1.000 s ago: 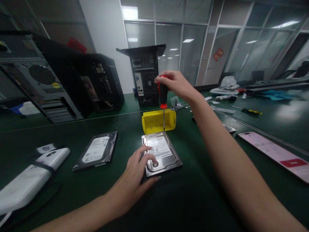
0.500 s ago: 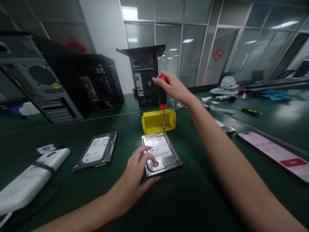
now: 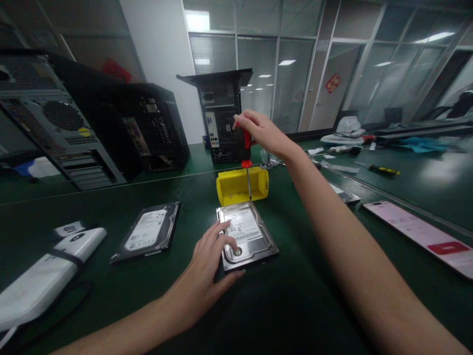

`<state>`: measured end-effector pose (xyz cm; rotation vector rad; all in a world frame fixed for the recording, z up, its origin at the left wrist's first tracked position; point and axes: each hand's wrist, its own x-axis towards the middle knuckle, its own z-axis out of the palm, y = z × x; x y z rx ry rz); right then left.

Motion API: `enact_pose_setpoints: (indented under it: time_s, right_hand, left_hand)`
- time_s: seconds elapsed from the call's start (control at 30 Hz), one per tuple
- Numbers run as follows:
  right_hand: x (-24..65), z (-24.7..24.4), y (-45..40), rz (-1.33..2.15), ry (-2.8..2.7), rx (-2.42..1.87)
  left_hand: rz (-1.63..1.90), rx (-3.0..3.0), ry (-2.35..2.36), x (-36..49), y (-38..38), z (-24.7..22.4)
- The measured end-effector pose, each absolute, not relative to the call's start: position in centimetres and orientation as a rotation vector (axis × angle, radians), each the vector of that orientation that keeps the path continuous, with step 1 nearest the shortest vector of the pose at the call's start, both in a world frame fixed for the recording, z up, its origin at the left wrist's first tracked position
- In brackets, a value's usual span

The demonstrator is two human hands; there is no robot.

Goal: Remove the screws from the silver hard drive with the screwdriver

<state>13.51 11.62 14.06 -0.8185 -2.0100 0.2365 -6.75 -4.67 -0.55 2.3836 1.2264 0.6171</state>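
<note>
A silver hard drive [image 3: 249, 229] with a white label lies on the green bench in front of me. My left hand [image 3: 212, 251] rests on its left side, fingers spread over the top and the thumb by the near edge. Above the far edge, my right hand [image 3: 256, 129] is closed around the black and red handle of a screwdriver [image 3: 246, 153]. The shaft points down, slightly tilted, and its tip meets the drive's far edge near the right corner. Just behind the drive stands a yellow bin [image 3: 231, 190] with a few tiny pieces inside.
Another hard drive [image 3: 148, 229] lies to the left, beside a white power strip [image 3: 51, 271]. A pink-screened phone [image 3: 417, 236] and a partly hidden drive [image 3: 343, 193] are at the right. Behind stand computer cases [image 3: 221, 116]. A yellow-black screwdriver [image 3: 384, 170] lies farther right.
My right hand and the screwdriver handle have shifted slightly left, so the shaft leans a little more. The tip stays at the drive's far edge, and my left hand keeps its place.
</note>
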Motion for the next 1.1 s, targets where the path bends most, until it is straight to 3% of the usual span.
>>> enact_pose_setpoints:
  time_s: [1.1]
  right_hand:
    - [13.7,13.9,11.7,0.299,-1.998,-0.849]
  left_hand:
    - [0.828,2.263,1.399,-6.5,-4.2,0.2]
